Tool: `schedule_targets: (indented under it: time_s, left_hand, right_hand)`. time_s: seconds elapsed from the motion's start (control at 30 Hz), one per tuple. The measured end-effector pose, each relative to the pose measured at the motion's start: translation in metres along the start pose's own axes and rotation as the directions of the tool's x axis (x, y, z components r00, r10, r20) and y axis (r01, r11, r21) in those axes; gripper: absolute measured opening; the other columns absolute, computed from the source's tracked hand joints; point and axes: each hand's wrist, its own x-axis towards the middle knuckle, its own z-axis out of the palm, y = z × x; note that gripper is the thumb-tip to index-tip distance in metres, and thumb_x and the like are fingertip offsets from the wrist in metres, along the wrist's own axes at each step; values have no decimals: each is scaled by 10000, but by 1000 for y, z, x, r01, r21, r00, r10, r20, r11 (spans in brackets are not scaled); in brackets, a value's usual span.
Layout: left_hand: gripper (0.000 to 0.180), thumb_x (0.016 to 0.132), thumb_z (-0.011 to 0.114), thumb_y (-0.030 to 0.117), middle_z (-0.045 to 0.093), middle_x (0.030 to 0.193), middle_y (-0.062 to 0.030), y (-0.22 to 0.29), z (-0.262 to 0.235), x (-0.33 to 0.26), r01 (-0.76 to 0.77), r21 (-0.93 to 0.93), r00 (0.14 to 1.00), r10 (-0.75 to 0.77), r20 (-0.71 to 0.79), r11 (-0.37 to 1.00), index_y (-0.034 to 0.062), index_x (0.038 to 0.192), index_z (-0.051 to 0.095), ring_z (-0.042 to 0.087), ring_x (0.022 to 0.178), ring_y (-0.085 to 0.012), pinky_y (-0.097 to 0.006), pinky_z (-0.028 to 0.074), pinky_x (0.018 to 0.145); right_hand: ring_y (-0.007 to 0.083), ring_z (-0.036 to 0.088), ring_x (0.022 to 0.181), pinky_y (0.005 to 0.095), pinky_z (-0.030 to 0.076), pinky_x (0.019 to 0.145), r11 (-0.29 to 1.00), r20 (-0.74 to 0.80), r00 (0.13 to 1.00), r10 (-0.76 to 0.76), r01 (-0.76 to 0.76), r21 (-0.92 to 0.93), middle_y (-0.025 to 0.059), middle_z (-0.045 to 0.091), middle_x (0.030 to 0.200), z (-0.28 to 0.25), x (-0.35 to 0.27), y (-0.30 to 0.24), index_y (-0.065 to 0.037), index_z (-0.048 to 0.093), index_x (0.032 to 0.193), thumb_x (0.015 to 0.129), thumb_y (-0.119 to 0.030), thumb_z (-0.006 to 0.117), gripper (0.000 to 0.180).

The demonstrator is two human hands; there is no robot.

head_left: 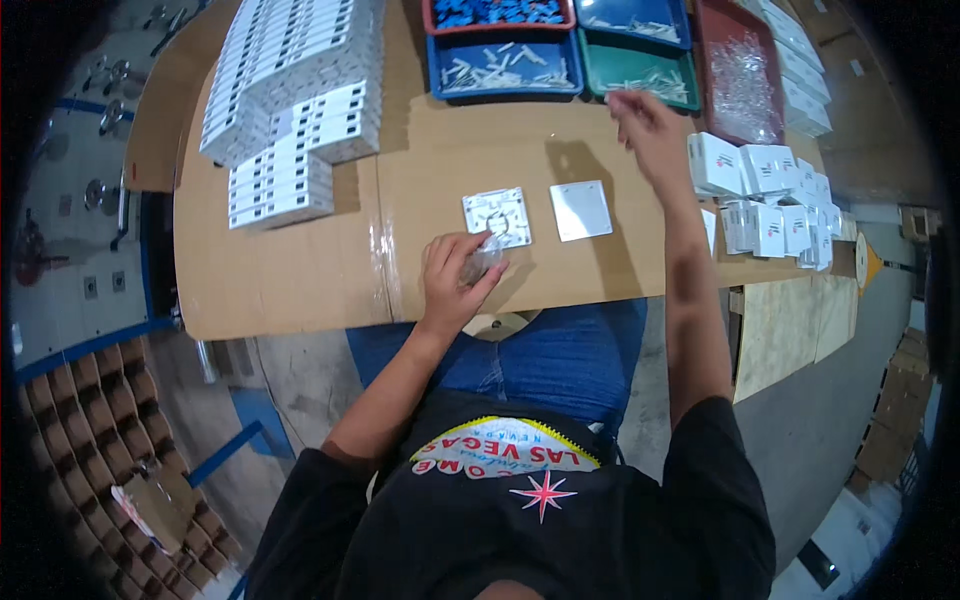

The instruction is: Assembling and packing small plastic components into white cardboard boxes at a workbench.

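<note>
Nearest, below the table edge, are your blue jeans. Just over that edge of the cardboard-covered table, your left hand curls its thumb and fingers around a clear plastic piece, whose exact shape is hard to make out. Right beyond your fingertips lies a white square frame with cut-outs, flat on the cardboard; a plain white panel lies to its right, apart from it. Farther right are small white boxes, grouped together. Your right hand reaches out at the near rim of the green tray, fingers bent; you cannot tell here whether they pinch anything. Left of that tray, a blue tray holds pale slim parts; to the right, a dark red tray holds clear pieces. Tall white stacks stand at far left.
</note>
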Motion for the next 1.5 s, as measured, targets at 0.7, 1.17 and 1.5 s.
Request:
schedule_targets:
  time_s: [0.7, 1.17, 1.5]
  left_hand:
    - [482, 782, 827, 170, 683, 1128, -70, -5, -7, -8, -71, -26, 997, 72, 34, 997, 134, 1252, 730, 636, 1046, -278, -401, 486, 907]
    - [483, 801, 791, 117, 724, 1146, -115, -1, -11, -4, -12, -99, 999, 15, 33, 995, 65, 1271, 698, 660, 1066, -310, -418, 477, 964]
    - [385, 820, 773, 105, 722, 1154, -124, -9, -10, -6, -20, -92, 998, 25, 49, 996, 56, 1196, 705, 662, 1083, -332, -424, 481, 967]
  right_hand:
    - [97, 533, 680, 257, 436, 623, 999, 385, 922, 36, -47, 18, 60, 655, 890, 101, -156, -33, 7, 725, 1036, 932, -73, 724, 131]
    - [226, 622, 808, 344, 497, 711, 993, 511, 858, 50, 12, -117, 107, 597, 1003, 97, -157, -40, -64, 749, 1143, 965, -166, 706, 210]
    - [205, 609, 667, 330, 488, 622, 998, 419, 908, 26, 4, -70, 92, 651, 944, 102, -156, -40, -12, 746, 1083, 942, -116, 719, 177]
